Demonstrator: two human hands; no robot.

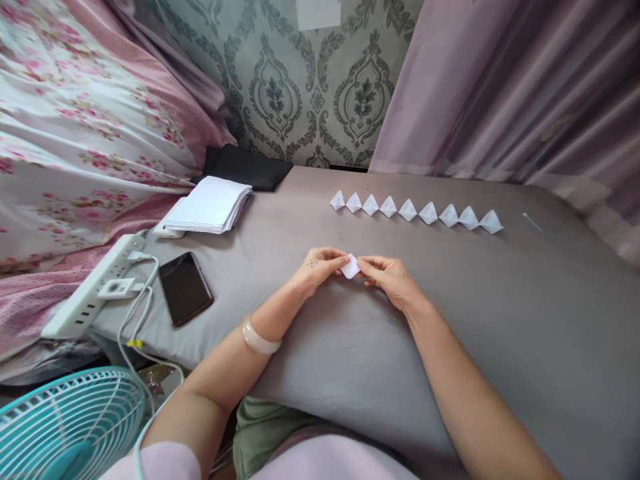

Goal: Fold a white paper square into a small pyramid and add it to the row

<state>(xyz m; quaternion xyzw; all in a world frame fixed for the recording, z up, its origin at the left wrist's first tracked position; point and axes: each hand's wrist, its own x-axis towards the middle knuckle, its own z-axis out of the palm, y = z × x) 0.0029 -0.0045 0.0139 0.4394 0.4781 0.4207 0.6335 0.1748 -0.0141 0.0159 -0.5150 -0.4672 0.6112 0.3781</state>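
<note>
A small folded white paper (351, 267), diamond-shaped from here, is pinched between my two hands above the grey-covered surface. My left hand (323, 267) grips its left corner between thumb and fingers. On the opposite corner, my right hand (387, 275) holds it the same way, with the lower fingers curled beneath. Beyond my hands stands a slanting row of several folded white paper pieces (409, 209), each with a pointed top. To the far left lies a stack of white paper sheets (207, 203).
A black phone (185, 288) lies left of my arm, near a white power strip (95, 287) with cables. A black folder-like item (250, 168) rests behind the paper stack. A thin stick (533, 222) lies far right. A turquoise fan (75, 427) stands at lower left.
</note>
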